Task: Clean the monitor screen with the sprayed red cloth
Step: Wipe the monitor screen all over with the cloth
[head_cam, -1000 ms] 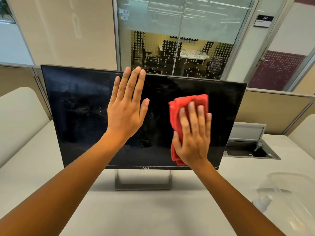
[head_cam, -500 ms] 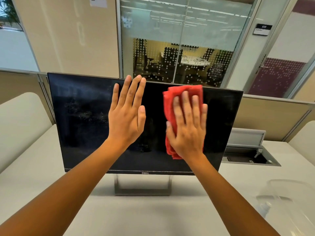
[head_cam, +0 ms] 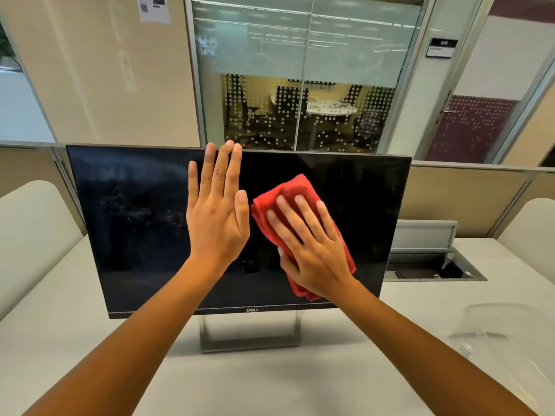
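Note:
A black monitor (head_cam: 366,205) with a dark, switched-off screen stands on a metal stand on the white desk. Smudges show on its left half. My right hand (head_cam: 312,247) presses a folded red cloth (head_cam: 289,190) flat against the screen, right of centre, fingers spread over it and tilted to the upper left. My left hand (head_cam: 217,217) lies flat and empty on the screen's middle, fingers straight up and reaching the top edge. The two hands are close side by side.
A clear plastic container (head_cam: 504,334) sits on the desk (head_cam: 90,340) at the lower right. Behind the monitor's right side is an open cable box (head_cam: 432,265) in the desk. Low partitions and white chair backs flank the desk; glass office walls stand behind.
My right hand has slid the red cloth from the screen's top edge down and tilted it leftward. My left hand stays flat on the screen. The camera view has tilted up.

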Available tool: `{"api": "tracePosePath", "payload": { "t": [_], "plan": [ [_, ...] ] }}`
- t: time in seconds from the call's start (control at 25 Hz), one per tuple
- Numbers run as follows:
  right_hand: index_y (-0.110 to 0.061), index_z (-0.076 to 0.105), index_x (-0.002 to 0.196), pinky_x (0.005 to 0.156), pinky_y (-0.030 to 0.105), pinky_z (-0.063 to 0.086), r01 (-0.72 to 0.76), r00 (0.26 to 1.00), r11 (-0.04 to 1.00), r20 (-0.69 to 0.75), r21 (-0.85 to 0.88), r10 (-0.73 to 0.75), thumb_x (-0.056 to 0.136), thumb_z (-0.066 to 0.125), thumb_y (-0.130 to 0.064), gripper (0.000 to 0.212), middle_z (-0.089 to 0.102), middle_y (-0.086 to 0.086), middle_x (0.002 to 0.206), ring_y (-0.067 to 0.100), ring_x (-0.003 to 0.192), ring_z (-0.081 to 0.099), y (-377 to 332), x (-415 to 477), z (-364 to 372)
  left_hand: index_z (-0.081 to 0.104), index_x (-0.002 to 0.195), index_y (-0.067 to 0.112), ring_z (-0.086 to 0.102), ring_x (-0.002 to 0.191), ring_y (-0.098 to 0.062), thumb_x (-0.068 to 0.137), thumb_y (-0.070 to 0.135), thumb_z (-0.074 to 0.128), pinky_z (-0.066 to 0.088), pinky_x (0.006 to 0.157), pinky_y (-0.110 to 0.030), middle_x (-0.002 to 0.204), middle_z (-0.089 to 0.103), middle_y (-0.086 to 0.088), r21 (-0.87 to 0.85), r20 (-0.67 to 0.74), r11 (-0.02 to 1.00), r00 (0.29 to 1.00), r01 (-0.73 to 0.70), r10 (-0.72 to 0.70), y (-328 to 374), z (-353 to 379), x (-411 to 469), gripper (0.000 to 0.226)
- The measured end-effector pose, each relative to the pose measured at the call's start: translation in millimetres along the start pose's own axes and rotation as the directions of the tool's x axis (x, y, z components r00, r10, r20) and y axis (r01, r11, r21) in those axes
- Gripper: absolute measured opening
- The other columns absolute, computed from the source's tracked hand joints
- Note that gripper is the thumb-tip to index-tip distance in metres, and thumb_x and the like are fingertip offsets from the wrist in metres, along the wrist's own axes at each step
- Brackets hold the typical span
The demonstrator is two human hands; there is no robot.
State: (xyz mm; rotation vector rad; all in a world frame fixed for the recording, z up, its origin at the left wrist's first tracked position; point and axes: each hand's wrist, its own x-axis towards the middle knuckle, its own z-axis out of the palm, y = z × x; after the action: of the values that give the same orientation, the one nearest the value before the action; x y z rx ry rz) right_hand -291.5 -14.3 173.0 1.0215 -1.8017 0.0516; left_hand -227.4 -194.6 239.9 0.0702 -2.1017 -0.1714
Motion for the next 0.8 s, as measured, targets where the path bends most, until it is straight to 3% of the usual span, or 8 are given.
{"api": "tracePosePath", "payload": {
  "t": [0.04, 0.12, 0.2, 0.28, 0.44, 0.56, 0.68, 0.8],
  "plan": [
    [-0.02, 0.024, 0.154, 0.124, 0.049, 0.01, -0.03, 0.999, 0.999, -0.01, -0.027, 0.03, 0.094, 0.053, -0.032, 0.068, 0.018, 0.005, 0.163, 0.029, 0.151, 0.017, 9, -11, -3, 0.012, 0.152, 0.014, 0.005, 0.149, -0.021, 0.099, 0.029, 0.01, 0.0, 0.122, -0.043, 0.161, 0.011, -0.002, -0.004, 0.002, 1.0, 1.0, 0.0, 0.0, 0, 0, 0, 0.056],
    [-0.019, 0.023, 0.154, 0.124, 0.05, 0.011, -0.254, 0.965, 0.966, -0.08, -0.046, 0.25, 0.091, 0.056, -0.03, 0.071, 0.02, 0.007, 0.162, 0.031, 0.151, 0.017, 30, -24, -12, 0.01, 0.152, 0.015, 0.003, 0.15, -0.021, 0.099, 0.029, 0.011, -0.001, 0.122, -0.042, 0.162, 0.009, -0.002, -0.004, 0.013, 1.0, 1.0, -0.002, 0.002, -2, -2, -1, 0.056],
    [-0.016, 0.02, 0.155, 0.124, 0.051, 0.01, -0.5, 0.856, 0.866, -0.17, -0.027, 0.489, 0.095, 0.05, -0.032, 0.068, 0.02, 0.012, 0.162, 0.032, 0.151, 0.014, 58, -15, -19, 0.009, 0.152, 0.016, 0.002, 0.15, -0.02, 0.099, 0.029, 0.012, -0.002, 0.122, -0.042, 0.162, 0.007, -0.001, 0.002, 0.019, 1.0, 1.0, -0.002, 0.002, -3, -2, -1, 0.055],
    [-0.015, 0.017, 0.155, 0.125, 0.05, 0.01, -0.613, 0.768, 0.79, -0.221, 0.018, 0.601, 0.099, 0.042, -0.035, 0.065, 0.019, 0.014, 0.162, 0.031, 0.152, 0.01, 84, 7, -24, 0.008, 0.152, 0.016, 0.002, 0.15, -0.021, 0.099, 0.03, 0.01, -0.002, 0.122, -0.043, 0.162, 0.006, -0.001, 0.009, 0.019, 1.0, 1.0, 0.006, -0.006, -1, -2, -1, 0.055],
    [-0.013, 0.019, 0.155, 0.125, 0.05, 0.01, -0.573, 0.801, 0.819, -0.203, 0.016, 0.564, 0.099, 0.043, -0.037, 0.066, 0.016, 0.013, 0.163, 0.031, 0.152, 0.01, 78, 1, -18, 0.007, 0.153, 0.016, 0.001, 0.15, -0.022, 0.1, 0.034, 0.008, -0.004, 0.122, -0.044, 0.162, 0.006, -0.002, 0.022, 0.026, 0.999, 0.999, 0.034, -0.035, 3, 1, -2, 0.056],
    [-0.015, 0.018, 0.155, 0.124, 0.051, 0.013, -0.456, 0.889, 0.89, -0.033, 0.031, 0.457, 0.099, 0.045, -0.039, 0.067, 0.014, 0.01, 0.163, 0.034, 0.151, 0.015, 22, -80, -4, 0.007, 0.152, 0.015, 0.001, 0.149, -0.024, 0.1, 0.034, 0.009, -0.005, 0.121, -0.045, 0.162, 0.007, -0.004, 0.026, 0.027, 0.999, 0.999, 0.036, -0.037, 5, 3, -1, 0.056],
    [-0.019, 0.014, 0.156, 0.124, 0.049, 0.013, -0.279, 0.951, 0.96, 0.132, -0.009, 0.278, 0.102, 0.036, -0.045, 0.064, 0.007, 0.003, 0.165, 0.03, 0.152, 0.013, -13, -154, -2, 0.007, 0.152, 0.014, 0.001, 0.149, -0.025, 0.1, 0.034, 0.01, -0.005, 0.121, -0.045, 0.162, 0.008, -0.004, 0.028, 0.025, 0.999, 0.999, 0.023, -0.024, 4, 3, -2, 0.056],
    [-0.017, 0.012, 0.156, 0.125, 0.048, 0.012, -0.341, 0.937, 0.94, 0.078, -0.022, 0.341, 0.103, 0.035, -0.043, 0.063, 0.008, 0.005, 0.165, 0.031, 0.152, 0.012, 8, -135, -4, 0.006, 0.152, 0.015, 0.0, 0.149, -0.024, 0.1, 0.033, 0.013, -0.007, 0.121, -0.044, 0.162, 0.006, -0.003, 0.016, 0.02, 1.0, 1.0, 0.017, -0.017, 4, 2, -1, 0.056]
  ]
}}
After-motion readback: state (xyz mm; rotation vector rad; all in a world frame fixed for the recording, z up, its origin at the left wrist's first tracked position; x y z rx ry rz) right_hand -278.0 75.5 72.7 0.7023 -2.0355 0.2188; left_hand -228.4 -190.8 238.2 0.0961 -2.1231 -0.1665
